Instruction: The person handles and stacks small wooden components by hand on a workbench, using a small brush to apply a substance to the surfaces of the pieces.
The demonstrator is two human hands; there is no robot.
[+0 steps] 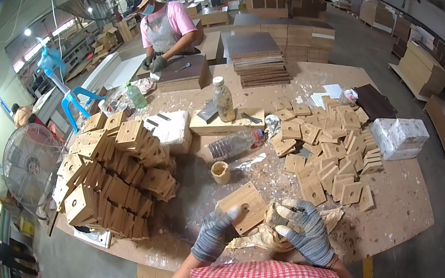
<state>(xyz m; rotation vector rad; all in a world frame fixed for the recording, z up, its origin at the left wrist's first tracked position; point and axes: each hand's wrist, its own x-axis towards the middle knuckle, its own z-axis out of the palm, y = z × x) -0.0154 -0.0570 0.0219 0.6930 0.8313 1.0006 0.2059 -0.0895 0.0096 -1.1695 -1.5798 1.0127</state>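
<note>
A square light-wood block [251,195] with a round hole in its face is tilted up in front of me. My left hand [212,236], in a grey knit glove, grips its near-left edge, thumb over the face and the other fingers hidden. Beside the block's right edge, my right hand [310,233], gloved alike, is curled with its fingers together; what they hold, if anything, is hard to make out. A crumpled cream cloth [255,242] lies beneath both hands. Just beyond the block stands a small open tan cup [221,172].
Stacked wooden blocks [110,179] rise on the left; a loose heap of them [332,151] covers the right. A plastic bottle [233,144] lies mid-table, near an upright bottle [222,100]. White wrapped bundle [402,138] sits far right. Across the table, a gloved co-worker [165,26] handles a panel.
</note>
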